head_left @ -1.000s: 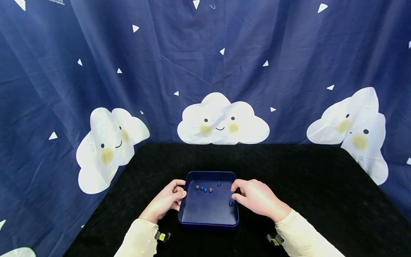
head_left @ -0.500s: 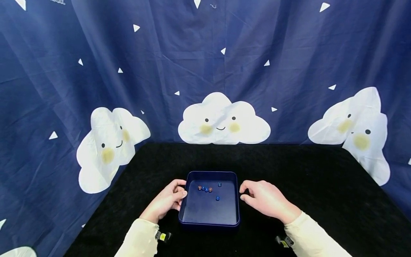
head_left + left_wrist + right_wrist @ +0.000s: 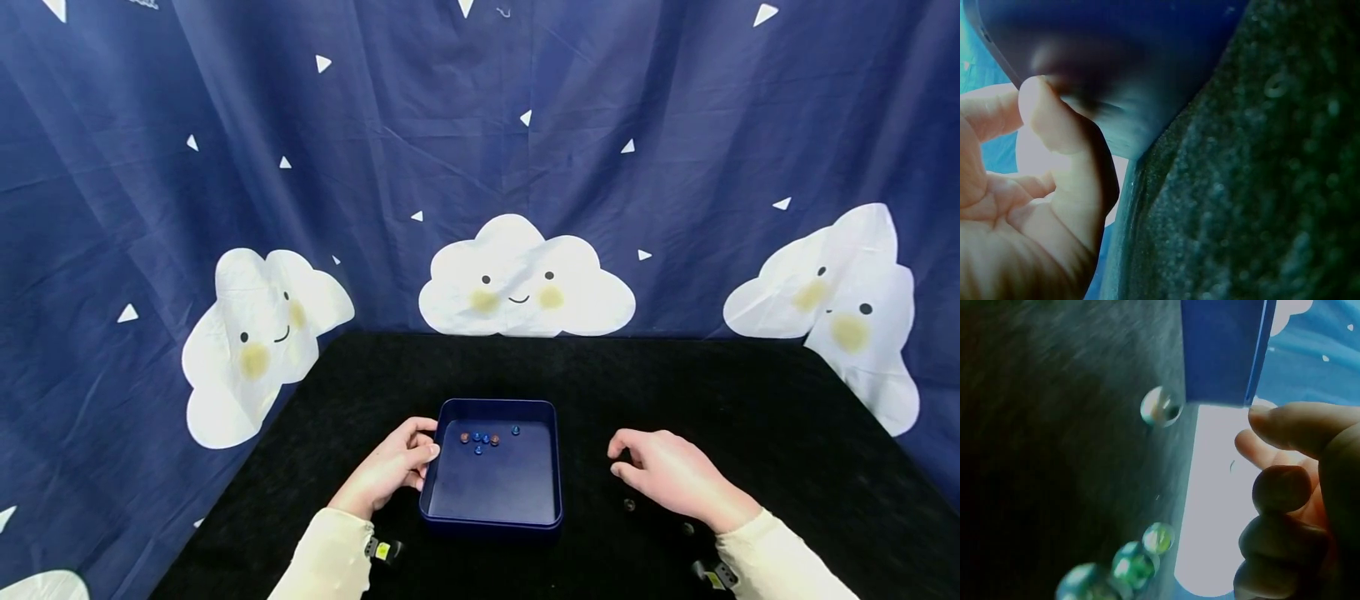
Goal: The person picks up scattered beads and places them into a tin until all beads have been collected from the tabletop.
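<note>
A square dark blue tray (image 3: 491,500) stands in the middle of the black cloth. My left hand (image 3: 388,468) grips its left wall, with the thumb at the rim; in the left wrist view that thumb (image 3: 1047,115) lies against the wall. Several marbles sit in the back half of the tray, among them a brown marble (image 3: 465,437) and a blue marble (image 3: 515,430). My right hand (image 3: 675,477) is off to the right of the tray, fingers loosely bent and nothing between them. Close by lies a clear marble (image 3: 1161,406) on the cloth.
Several greenish glass marbles (image 3: 1135,565) lie in a row on the black cloth (image 3: 787,433) by the right hand, partly hidden beneath it in the head view. A dark blue curtain (image 3: 675,100) with white clouds hangs behind the cloth's far edge.
My right hand has moved from over the tray's right side out to the right. A blue marble has rolled from the right side of the tray leftward to the others. The left hand stays put.
</note>
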Demonstrator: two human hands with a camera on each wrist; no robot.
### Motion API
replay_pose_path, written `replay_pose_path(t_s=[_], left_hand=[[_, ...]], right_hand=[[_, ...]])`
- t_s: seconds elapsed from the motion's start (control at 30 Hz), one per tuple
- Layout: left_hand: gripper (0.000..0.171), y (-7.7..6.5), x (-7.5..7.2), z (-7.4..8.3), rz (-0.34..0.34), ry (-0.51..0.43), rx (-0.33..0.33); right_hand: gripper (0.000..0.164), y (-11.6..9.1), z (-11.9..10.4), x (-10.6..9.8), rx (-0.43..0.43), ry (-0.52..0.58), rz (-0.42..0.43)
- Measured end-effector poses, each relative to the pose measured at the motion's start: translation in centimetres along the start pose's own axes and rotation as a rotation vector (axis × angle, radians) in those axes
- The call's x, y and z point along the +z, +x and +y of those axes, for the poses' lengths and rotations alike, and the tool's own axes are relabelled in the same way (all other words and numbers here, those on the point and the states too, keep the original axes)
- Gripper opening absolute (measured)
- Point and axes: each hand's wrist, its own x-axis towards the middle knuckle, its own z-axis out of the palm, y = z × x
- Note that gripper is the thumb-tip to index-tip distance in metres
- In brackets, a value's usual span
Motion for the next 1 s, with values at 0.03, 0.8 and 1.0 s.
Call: replay_pose_path(t_s=[0.03, 0.8, 1.0], left_hand=[[0.048, 0.0, 0.0, 0.0, 0.0, 0.0, 0.001], [0.048, -0.1, 0.2, 0.4, -0.002, -0.011, 0.002], [0.049, -0.3, 0.2, 0.6, 0.002, -0.007, -0.006]], right_hand=[[0.013, -0.1, 0.3, 0.0, 0.007, -0.006, -0.008], [0.022, -2.3, 5.4, -0.6, 0.056, -0.006, -0.059], [0.022, -2.0, 5.1, -0.6, 0.003, -0.024, -0.069]])
